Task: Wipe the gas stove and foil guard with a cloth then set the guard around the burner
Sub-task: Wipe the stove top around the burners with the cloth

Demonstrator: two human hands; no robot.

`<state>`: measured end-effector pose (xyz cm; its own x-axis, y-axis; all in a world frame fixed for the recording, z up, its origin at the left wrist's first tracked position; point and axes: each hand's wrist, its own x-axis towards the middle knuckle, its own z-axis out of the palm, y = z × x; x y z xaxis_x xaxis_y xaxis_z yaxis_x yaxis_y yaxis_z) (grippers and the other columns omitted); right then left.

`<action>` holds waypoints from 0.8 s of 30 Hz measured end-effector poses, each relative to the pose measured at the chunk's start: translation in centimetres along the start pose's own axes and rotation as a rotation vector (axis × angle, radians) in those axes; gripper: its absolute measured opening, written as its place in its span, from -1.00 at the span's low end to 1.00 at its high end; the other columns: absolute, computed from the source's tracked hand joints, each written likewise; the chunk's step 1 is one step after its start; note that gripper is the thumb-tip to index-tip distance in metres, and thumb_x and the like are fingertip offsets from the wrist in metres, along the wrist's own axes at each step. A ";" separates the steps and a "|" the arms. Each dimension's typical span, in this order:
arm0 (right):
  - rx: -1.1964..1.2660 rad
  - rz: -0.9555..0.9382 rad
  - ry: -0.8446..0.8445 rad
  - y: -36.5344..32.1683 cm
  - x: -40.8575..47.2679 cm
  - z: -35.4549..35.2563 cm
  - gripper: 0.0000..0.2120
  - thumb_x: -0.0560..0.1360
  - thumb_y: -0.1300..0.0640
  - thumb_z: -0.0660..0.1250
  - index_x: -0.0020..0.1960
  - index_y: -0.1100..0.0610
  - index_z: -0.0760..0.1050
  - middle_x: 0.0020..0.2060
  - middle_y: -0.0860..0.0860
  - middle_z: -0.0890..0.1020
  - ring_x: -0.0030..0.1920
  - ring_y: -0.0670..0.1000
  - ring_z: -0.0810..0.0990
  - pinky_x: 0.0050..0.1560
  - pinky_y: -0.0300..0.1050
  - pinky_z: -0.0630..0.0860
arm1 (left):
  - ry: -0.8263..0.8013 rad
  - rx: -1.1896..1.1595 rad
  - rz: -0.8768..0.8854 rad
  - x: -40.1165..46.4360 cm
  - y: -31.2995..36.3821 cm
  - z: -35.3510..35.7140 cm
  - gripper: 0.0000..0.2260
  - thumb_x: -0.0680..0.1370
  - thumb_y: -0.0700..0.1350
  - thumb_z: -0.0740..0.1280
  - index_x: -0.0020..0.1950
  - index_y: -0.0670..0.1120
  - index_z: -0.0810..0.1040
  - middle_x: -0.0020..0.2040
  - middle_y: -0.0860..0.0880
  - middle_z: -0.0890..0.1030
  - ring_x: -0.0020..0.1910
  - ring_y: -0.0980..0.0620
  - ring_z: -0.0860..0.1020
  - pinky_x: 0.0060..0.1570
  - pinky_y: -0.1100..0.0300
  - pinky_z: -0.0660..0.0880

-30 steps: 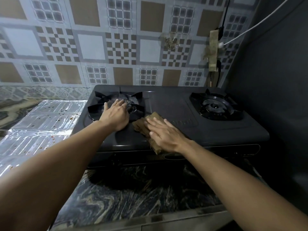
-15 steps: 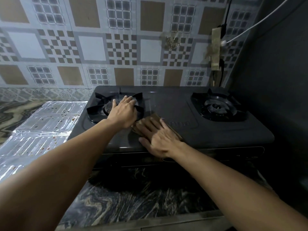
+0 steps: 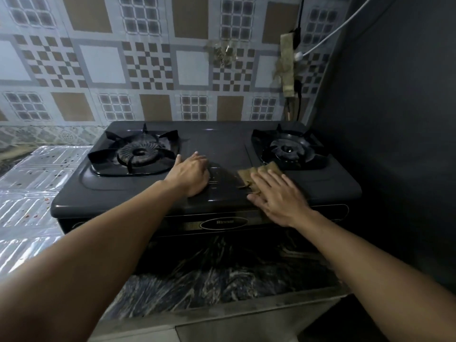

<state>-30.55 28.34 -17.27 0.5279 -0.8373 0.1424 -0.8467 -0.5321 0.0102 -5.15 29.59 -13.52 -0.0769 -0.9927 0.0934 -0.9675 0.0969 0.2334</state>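
Now our right hand (image 3: 278,196) presses flat, fingers straight, on the cloth (image 3: 251,175). Just left of it, our left hand (image 3: 191,176) rests relaxed on the stove (image 3: 222,146), grasping nothing.

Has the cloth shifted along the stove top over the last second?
Yes. The cloth, under the right hand, slid rightward: from beside the left burner to the edge of the right burner.

Right hand (image 3: 281,193) flat on the brown cloth (image 3: 259,175), pressing it to the dark gas stove (image 3: 222,144) beside the right burner (image 3: 288,150) — left hand (image 3: 191,175) resting mid-top, foil guard (image 3: 32,183) lying flat alongside.
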 end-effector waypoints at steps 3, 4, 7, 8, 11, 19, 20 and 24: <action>-0.011 0.069 -0.002 4.7 -1.6 -0.4 -0.01 0.31 -0.52 -0.47 0.56 -0.04 0.04 0.55 -0.06 0.12 0.54 0.00 0.06 0.49 0.02 0.00 | -0.043 0.003 0.056 0.4 2.7 1.0 -0.65 0.62 -0.09 0.09 0.36 -0.13 0.43 0.46 -0.05 0.36 0.54 -0.04 0.12 0.46 -0.19 0.02; 0.006 0.077 -0.015 5.5 -1.8 -0.6 -0.04 0.32 -0.52 -0.44 0.56 -0.05 0.03 0.55 -0.08 0.10 0.54 -0.01 0.04 0.49 0.01 -0.02 | -0.050 0.015 0.076 0.5 3.5 1.3 -0.64 0.62 -0.07 0.10 0.39 -0.13 0.42 0.47 -0.05 0.35 0.54 -0.04 0.12 0.45 -0.17 0.03; 0.042 0.066 -0.029 6.7 -2.2 -0.7 -0.13 0.37 -0.48 -0.32 0.56 -0.07 0.02 0.56 -0.10 0.07 0.55 -0.03 0.01 0.50 0.00 -0.06 | -0.089 0.070 0.110 0.5 5.6 2.4 -0.57 0.65 0.03 0.08 0.49 -0.10 0.31 0.53 -0.02 0.26 0.55 -0.02 0.10 0.46 -0.15 0.04; 0.038 0.056 -0.020 6.8 -2.2 -0.7 -0.12 0.37 -0.48 -0.32 0.56 -0.07 0.02 0.56 -0.09 0.08 0.54 -0.03 0.01 0.50 0.00 -0.05 | -0.113 0.094 0.096 0.4 5.9 2.7 -0.54 0.65 0.05 0.05 0.52 -0.10 0.25 0.55 -0.01 0.21 0.56 -0.01 0.08 0.46 -0.16 0.03; 0.031 0.038 0.004 7.4 -2.3 -0.4 -0.09 0.35 -0.50 -0.37 0.55 -0.07 0.05 0.55 -0.08 0.11 0.54 -0.02 0.05 0.49 -0.02 -0.02 | -0.164 0.171 0.029 0.2 6.4 2.9 -0.52 0.67 0.05 -0.02 0.57 -0.08 0.11 0.59 0.03 0.08 0.57 0.03 0.03 0.46 -0.24 -0.04; -0.012 0.084 0.102 9.3 -3.6 0.3 -0.10 0.42 -0.42 -0.43 0.53 0.01 0.17 0.52 -0.06 0.22 0.51 -0.04 0.15 0.46 0.01 0.06 | -0.225 0.250 -0.061 0.4 8.5 1.6 -0.56 0.68 0.02 -0.08 0.56 -0.04 0.16 0.59 0.04 0.08 0.57 -0.01 0.01 0.44 -0.33 -0.13; -0.025 0.090 0.108 9.3 -3.7 0.3 -0.11 0.44 -0.40 -0.42 0.52 0.04 0.21 0.50 -0.04 0.26 0.51 -0.03 0.18 0.46 0.03 0.06 | -0.215 0.242 -0.073 0.4 8.5 1.7 -0.56 0.68 0.02 -0.07 0.56 -0.04 0.16 0.59 0.05 0.09 0.57 -0.01 0.02 0.44 -0.33 -0.12; -0.054 0.230 0.169 12.0 -4.7 0.4 -0.25 0.50 -0.27 -0.29 0.44 0.11 0.32 0.44 0.01 0.37 0.46 0.02 0.27 0.47 0.11 0.06 | -0.185 0.240 -0.081 0.0 8.7 2.1 -0.56 0.67 0.01 -0.05 0.55 -0.06 0.17 0.58 0.06 0.11 0.56 -0.01 0.06 0.44 -0.33 -0.08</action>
<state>-43.20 25.84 -18.24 0.3066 -0.9000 0.3097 -0.9477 -0.3191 0.0109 -14.11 30.29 -13.49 -0.0187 -0.9949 -0.0987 -0.9998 0.0192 -0.0040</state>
